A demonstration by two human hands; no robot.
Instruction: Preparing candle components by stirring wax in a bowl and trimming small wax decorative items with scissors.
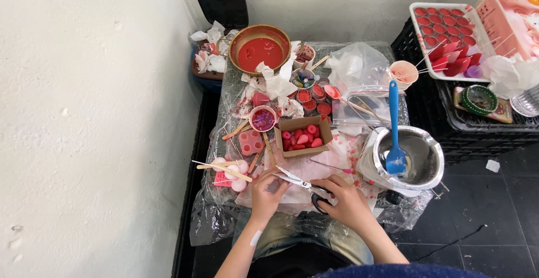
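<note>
Scissors [303,184] were what both hands were busy with, sitting low on the plastic-covered table [224,222] right at its near edge. The right hand [343,199] had its fingers curled through the black handles, gripping them, and the blades pointed away from those fingers toward the left hand [267,188]. The blades looked a bit parted, tips just by the left fingertips. The left fingers were pinched narrow around something small, couldn't tell what it was, too tiny from up there. Just past the left fingers lay a pale pink mold [230,174] with wooden sticks [222,168] across it. Farther out from both sets of fingers sat a little cardboard box [301,135] full of red and pink pieces, and next to it a small cup [263,119] of purple bits. Off to the outside of the right fingers stood a metal pot [412,157] with a blue spatula [394,137] standing in it. Way beyond everything, at the far end, was a big bowl [259,48] of red stuff.
</note>
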